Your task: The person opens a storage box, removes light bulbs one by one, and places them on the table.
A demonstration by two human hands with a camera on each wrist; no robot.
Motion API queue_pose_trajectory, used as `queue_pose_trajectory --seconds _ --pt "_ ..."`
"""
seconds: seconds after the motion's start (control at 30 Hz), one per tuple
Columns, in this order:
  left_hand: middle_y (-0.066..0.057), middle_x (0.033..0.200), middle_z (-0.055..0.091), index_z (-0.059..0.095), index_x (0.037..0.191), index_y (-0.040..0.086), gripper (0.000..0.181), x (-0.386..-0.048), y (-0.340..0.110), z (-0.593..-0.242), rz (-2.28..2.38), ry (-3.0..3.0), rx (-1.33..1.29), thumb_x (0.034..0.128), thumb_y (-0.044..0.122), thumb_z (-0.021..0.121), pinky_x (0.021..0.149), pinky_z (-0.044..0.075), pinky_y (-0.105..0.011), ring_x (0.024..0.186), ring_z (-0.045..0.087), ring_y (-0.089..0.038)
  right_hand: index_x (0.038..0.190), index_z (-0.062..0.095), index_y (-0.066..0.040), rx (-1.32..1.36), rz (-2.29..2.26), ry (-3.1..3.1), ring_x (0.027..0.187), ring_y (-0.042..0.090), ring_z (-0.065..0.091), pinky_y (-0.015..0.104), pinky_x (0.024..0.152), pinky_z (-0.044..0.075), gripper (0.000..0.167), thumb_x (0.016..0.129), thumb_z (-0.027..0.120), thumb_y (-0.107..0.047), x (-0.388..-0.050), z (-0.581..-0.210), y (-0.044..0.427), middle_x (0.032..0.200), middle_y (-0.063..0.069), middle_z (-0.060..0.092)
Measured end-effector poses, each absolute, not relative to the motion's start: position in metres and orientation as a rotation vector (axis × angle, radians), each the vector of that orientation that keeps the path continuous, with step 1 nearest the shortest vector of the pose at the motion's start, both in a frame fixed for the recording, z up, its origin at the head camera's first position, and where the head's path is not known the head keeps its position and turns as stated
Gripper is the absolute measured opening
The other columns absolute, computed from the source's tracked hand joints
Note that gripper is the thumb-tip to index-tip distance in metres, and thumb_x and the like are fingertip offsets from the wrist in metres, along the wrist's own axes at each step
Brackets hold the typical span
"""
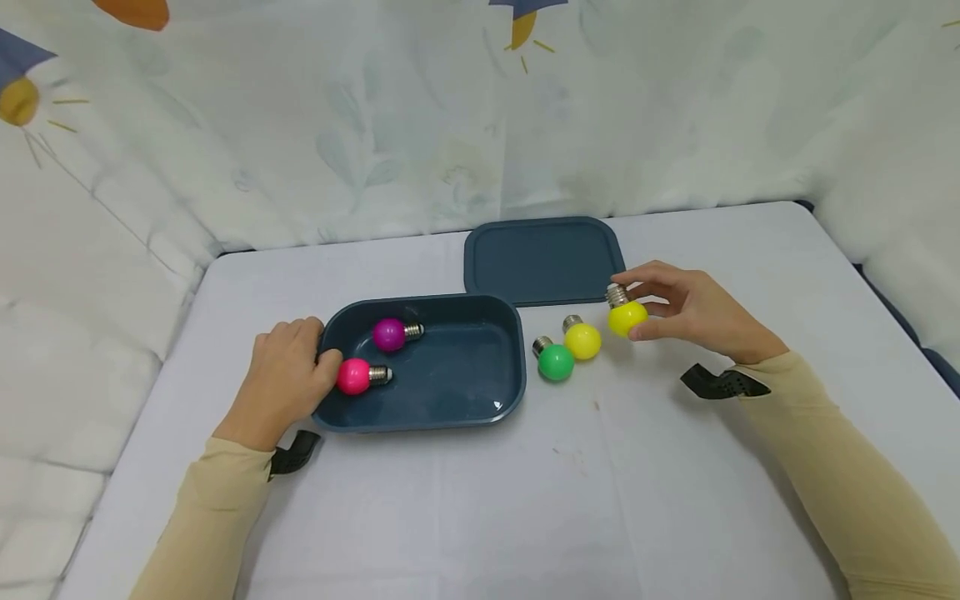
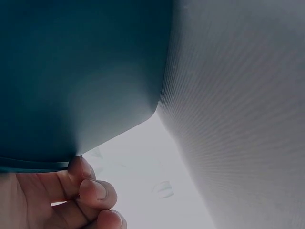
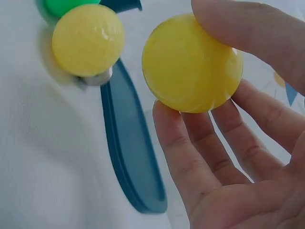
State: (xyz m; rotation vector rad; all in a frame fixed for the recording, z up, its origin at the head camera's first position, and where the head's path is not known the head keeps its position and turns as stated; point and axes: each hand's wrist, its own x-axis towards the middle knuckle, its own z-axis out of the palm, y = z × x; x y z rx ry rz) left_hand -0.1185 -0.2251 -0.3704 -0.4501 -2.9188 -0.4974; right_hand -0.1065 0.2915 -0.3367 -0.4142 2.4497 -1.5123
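Note:
My left hand (image 1: 288, 375) grips the left end of a dark blue rectangular container (image 1: 450, 367); the left wrist view shows curled fingers (image 2: 97, 191) at its rim. Inside the container, a purple light bulb (image 1: 389, 335) and a pink light bulb (image 1: 354, 377) lie on their sides toward the left. With thumb and fingers my right hand (image 1: 686, 308) pinches a yellow light bulb (image 1: 627, 318), its metal base pointing up. Just left of it, a second yellow bulb (image 1: 582, 341) and a green bulb (image 1: 556, 362) lie side by side on the table.
A dark blue flat lid (image 1: 543, 260) lies behind the container, near the table's back edge. White cloth covers the table (image 1: 480, 517). Pale patterned curtains (image 1: 420, 125) hang behind and on both sides.

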Motion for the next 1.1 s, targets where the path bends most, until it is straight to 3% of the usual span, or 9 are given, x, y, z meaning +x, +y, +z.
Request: queue_pose_trajectory --seconds 0.43,0.67,1.1 --pt "-0.008 0.065 0.047 0.046 0.074 0.006 0.017 -0.121 -0.226 -0.373 -0.505 -2.907 -0.462 0.0865 0.017 0.048 0.064 0.028 -0.038 0.066 0.046 -0.027 0.145 0.057 -0.013 -0.414 -1.423 2.471 0.120 0.007 0.064 0.016 0.098 0.054 0.066 0.084 0.083 -0.010 -0.118 -0.354 0.310 0.142 -0.004 0.059" --pt "-0.008 0.065 0.047 0.047 0.074 0.006 0.017 -0.123 -0.225 -0.373 -0.512 -2.902 -0.468 0.0864 0.017 0.049 0.063 0.028 -0.037 0.065 0.046 -0.027 0.143 0.059 -0.018 -0.380 -1.403 2.437 0.121 0.011 0.064 0.017 0.098 0.053 0.063 0.085 0.083 -0.013 -0.118 -0.362 0.309 0.143 -0.005 0.059" --pt "-0.008 0.065 0.048 0.047 0.074 0.005 0.018 -0.123 -0.223 -0.371 -0.521 -2.915 -0.471 0.0873 0.017 0.049 0.064 0.029 -0.039 0.067 0.047 -0.028 0.140 0.062 -0.017 -0.337 -1.329 2.425 0.118 0.007 0.063 0.016 0.098 0.054 0.061 0.083 0.085 -0.014 -0.116 -0.369 0.300 0.143 0.000 0.060"
